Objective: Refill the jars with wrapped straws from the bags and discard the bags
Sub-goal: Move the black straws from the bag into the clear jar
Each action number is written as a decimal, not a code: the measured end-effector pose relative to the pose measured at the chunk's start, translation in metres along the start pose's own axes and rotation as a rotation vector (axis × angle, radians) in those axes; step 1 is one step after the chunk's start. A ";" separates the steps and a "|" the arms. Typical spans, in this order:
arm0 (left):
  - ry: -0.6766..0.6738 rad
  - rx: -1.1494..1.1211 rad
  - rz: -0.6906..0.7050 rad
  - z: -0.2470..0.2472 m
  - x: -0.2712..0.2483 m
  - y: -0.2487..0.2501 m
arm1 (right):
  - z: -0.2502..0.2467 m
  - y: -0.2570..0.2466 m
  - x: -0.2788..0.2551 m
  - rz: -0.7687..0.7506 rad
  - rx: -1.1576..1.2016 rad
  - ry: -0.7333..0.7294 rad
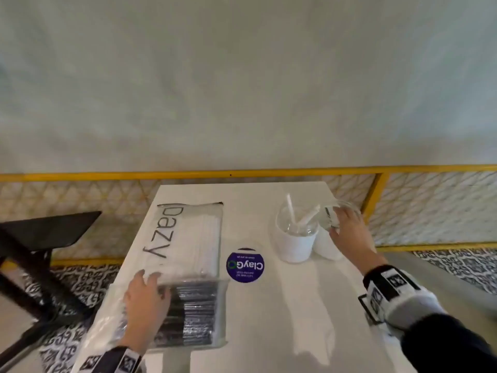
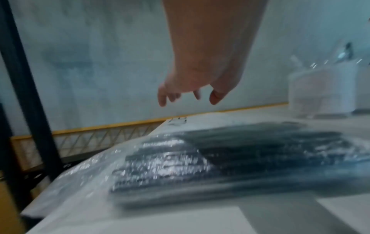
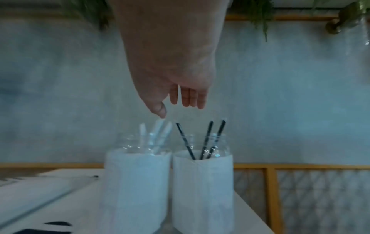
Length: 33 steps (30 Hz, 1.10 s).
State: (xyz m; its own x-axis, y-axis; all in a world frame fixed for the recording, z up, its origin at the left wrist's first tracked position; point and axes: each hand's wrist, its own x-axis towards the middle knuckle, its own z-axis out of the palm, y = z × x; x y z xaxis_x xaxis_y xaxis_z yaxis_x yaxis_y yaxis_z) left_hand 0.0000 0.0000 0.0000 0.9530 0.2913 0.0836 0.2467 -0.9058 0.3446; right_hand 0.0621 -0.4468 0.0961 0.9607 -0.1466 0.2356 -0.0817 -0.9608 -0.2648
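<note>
Two paper-wrapped glass jars stand at the table's far right. The left jar (image 1: 295, 239) (image 3: 138, 182) holds a few white straws (image 3: 156, 133). The right jar (image 1: 326, 249) (image 3: 202, 185) holds three black straws (image 3: 206, 140). My right hand (image 1: 345, 226) (image 3: 180, 109) hovers just above the jars, fingers relaxed and holding nothing. A clear bag of white straws (image 1: 188, 232) lettered "Dazy" lies at the left, overlapping a clear bag of black straws (image 1: 193, 313) (image 2: 230, 161). My left hand (image 1: 146, 294) (image 2: 188, 99) is spread over where the bags meet, gripping nothing.
A round purple sticker (image 1: 244, 265) sits mid-table on the white table (image 1: 282, 319). Dark furniture (image 1: 40, 238) stands off the left edge. A yellow-framed lattice rail (image 1: 242, 175) runs behind the table against a pale wall. Plants (image 3: 258, 14) hang high on the wall.
</note>
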 end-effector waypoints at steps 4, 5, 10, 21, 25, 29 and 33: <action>-0.095 0.033 -0.358 0.007 -0.010 -0.008 | 0.011 0.009 0.013 0.105 -0.203 -0.202; -0.145 0.052 -0.359 0.013 -0.014 -0.013 | 0.017 0.011 0.013 0.085 -0.256 -0.206; -0.217 0.138 -0.234 0.031 -0.034 -0.017 | 0.029 0.016 -0.004 0.022 -0.253 -0.120; -0.129 -0.088 0.266 0.025 -0.046 -0.015 | 0.021 0.010 -0.113 -0.309 -0.009 0.270; -0.502 0.080 0.252 0.039 -0.024 -0.002 | 0.037 0.003 -0.125 -0.342 -0.023 0.164; -0.708 0.240 0.306 0.034 -0.010 0.016 | 0.036 -0.003 -0.124 -0.330 0.029 0.172; -0.737 0.145 0.341 0.029 -0.010 0.025 | 0.022 -0.011 -0.132 -0.350 0.060 0.309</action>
State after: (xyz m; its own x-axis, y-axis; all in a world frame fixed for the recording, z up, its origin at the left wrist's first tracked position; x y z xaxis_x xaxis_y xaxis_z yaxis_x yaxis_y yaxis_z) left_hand 0.0017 -0.0340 -0.0193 0.8384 -0.2380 -0.4903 -0.1050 -0.9533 0.2831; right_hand -0.0580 -0.4116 0.0469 0.8032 0.1115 0.5852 0.2571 -0.9510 -0.1718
